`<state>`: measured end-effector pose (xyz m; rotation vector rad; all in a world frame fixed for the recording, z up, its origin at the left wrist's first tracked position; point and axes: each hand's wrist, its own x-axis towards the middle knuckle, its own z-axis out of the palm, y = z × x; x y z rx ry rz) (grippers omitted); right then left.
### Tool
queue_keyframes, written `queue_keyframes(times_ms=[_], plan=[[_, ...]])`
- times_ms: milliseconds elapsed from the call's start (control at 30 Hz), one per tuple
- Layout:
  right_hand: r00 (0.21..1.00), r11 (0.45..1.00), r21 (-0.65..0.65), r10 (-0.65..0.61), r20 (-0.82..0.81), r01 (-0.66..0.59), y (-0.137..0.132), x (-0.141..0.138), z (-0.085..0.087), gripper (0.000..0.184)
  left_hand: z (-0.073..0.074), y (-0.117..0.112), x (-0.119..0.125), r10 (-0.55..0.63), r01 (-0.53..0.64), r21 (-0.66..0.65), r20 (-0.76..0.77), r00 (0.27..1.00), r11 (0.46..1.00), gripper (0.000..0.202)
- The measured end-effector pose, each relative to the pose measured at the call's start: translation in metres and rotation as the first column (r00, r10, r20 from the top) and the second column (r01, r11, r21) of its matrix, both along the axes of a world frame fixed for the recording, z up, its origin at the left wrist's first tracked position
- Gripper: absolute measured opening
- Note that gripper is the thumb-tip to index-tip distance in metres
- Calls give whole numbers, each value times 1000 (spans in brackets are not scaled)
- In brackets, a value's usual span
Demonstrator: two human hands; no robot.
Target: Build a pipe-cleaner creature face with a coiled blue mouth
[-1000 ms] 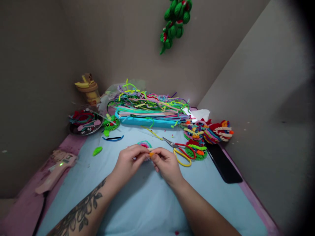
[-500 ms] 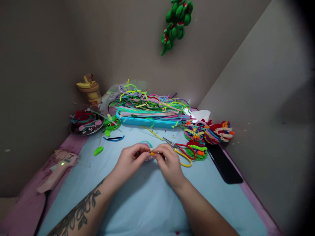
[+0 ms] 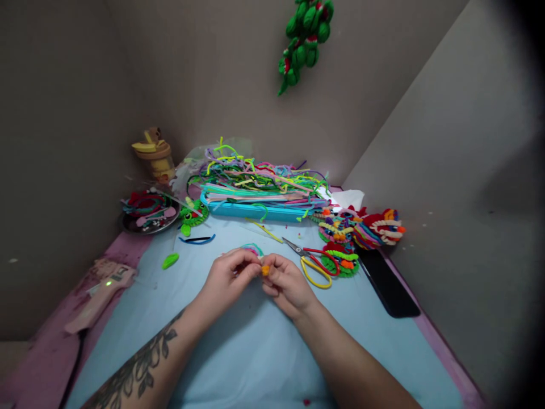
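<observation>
My left hand [image 3: 227, 279] and my right hand [image 3: 288, 284] meet over the light blue mat [image 3: 255, 346]. Both pinch a small orange pipe-cleaner piece [image 3: 265, 270] between their fingertips. Just behind the fingers lies a small coiled piece in pink and teal [image 3: 252, 249], partly hidden by my left hand. Scissors with red and yellow handles [image 3: 313, 263] lie on the mat right beside my right hand.
A blue tray [image 3: 255, 211] piled with coloured pipe cleaners stands at the back. Finished coiled figures [image 3: 361, 230] and a black phone [image 3: 387, 283] are at the right. A metal dish [image 3: 147, 211], a green frog figure [image 3: 191, 216] and a glue gun [image 3: 100, 295] lie at the left.
The orange piece now shows as a small bunched lump between my fingertips. My hands have shifted slightly nearer to me and stay together.
</observation>
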<state>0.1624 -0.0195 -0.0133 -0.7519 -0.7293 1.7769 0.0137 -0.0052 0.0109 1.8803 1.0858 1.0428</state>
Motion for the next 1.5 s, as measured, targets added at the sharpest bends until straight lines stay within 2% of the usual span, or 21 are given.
queue_keyframes(times_ms=[133,233,300,400,500,633,733,933,1067,1167,1267,1400,1500], plan=[[996,996,-25,-88,-1,88,2,-2,-2,36,0,0,-1,-22,22,-7,-14,1000,1000,12],[975,985,102,-156,160,141,4,3,-4,30,4,4,-7,-37,40,54,-60,997,998,12],[886,938,280,-299,354,204,4,7,-3,22,5,8,-12,11,3,126,-109,994,992,13],[670,837,504,-500,549,213,2,13,1,12,1,12,-16,77,-16,280,-210,975,960,13],[579,819,553,-527,622,152,0,13,3,9,-5,12,-16,86,58,427,-311,946,903,13],[542,824,553,-523,658,123,-2,9,2,10,-8,9,-13,149,110,548,-406,902,829,14],[531,832,541,-517,672,126,-2,8,1,10,-9,7,-12,180,117,577,-431,884,808,15],[559,850,511,-487,671,127,-2,7,1,11,-11,6,-12,180,139,575,-462,868,807,18],[675,899,410,-400,620,156,0,6,-2,12,-11,6,-11,123,118,521,-404,907,845,15],[807,948,272,-288,516,165,3,5,-4,17,-8,5,-9,36,91,404,-297,954,910,12],[915,976,119,-213,342,182,5,5,-3,24,-2,5,-7,-8,60,262,-194,981,963,11],[972,990,-11,-135,192,139,5,5,1,27,4,5,-6,-17,29,95,-118,993,995,13],[991,993,-89,-63,115,73,4,6,3,26,5,5,-5,-27,24,-55,-52,998,998,17]])
